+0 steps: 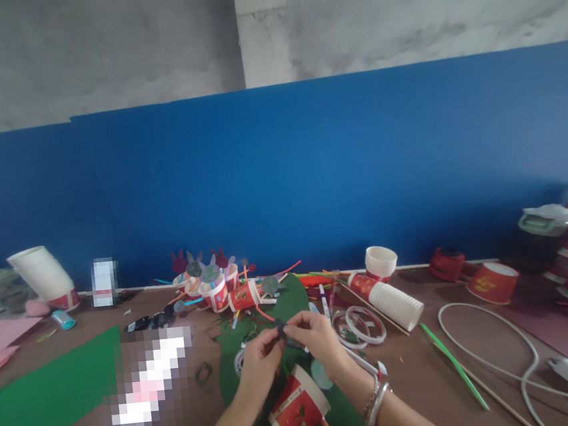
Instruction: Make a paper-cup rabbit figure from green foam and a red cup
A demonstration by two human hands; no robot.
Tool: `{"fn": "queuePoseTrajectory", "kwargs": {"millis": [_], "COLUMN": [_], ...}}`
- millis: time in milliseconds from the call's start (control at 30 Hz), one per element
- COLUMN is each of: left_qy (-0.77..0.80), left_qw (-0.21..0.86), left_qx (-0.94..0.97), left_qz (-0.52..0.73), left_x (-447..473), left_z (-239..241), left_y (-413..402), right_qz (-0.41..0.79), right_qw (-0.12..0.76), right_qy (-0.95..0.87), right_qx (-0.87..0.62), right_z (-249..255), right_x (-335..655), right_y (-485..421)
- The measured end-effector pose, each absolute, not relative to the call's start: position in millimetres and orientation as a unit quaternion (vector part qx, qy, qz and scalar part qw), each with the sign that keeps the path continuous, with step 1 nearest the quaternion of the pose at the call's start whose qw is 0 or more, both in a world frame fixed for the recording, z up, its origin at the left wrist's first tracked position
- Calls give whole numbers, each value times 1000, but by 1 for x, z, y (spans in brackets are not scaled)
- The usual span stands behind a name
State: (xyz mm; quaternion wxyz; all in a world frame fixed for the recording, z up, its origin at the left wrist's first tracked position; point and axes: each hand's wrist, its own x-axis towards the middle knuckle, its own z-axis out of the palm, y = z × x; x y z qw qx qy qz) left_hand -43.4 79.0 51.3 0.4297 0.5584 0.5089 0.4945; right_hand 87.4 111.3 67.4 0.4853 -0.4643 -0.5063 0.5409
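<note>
My left hand (259, 363) and my right hand (312, 339) meet over a dark green paper sheet (292, 299) on the brown table. Both pinch one small dark piece (280, 329) between thumb and fingers; I cannot make out what it is. Silver bangles (376, 401) circle my right wrist. A red paper cup (297, 414) lies on its side just below my hands, between my forearms. Several decorated red cups (217, 290) with paper ears and sticks stand behind my hands.
A sleeve of white cups (392, 302) and clear round lids (359, 323) lie right of my hands. A white cable (496, 326), green sticks (454, 365) and red bowls (492, 282) lie farther right. A green sheet (45, 397) and another cup stack (43, 276) are left. A blue board (280, 173) backs the table.
</note>
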Motion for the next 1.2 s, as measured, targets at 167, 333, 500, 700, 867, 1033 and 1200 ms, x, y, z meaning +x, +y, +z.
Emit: {"fn": "queuePoseTrajectory", "kwargs": {"millis": [167, 333, 500, 700, 867, 1033, 1200], "left_qy": [505, 527, 563, 570, 538, 500, 490], "left_qw": [447, 443, 421, 387, 387, 408, 411], "left_qx": [539, 515, 490, 421, 291, 224, 215], "left_qz": [505, 510, 516, 589, 690, 730, 738], "left_x": [-41, -40, -43, -52, -61, -64, -64], "left_z": [57, 55, 45, 44, 44, 43, 44], "left_y": [77, 77, 81, 85, 90, 93, 94], "right_qz": [537, 542, 419, 238, 234, 348, 502], "right_qw": [482, 474, 418, 402, 330, 221, 165], "right_qy": [-505, -511, -636, -727, -725, -706, -694], "right_qx": [-473, -470, -495, -504, -557, -575, -490], "right_z": [68, 66, 75, 107, 115, 102, 94], "right_x": [88, 88, 93, 112, 126, 133, 136], "right_y": [110, 109, 107, 100, 99, 108, 114]}}
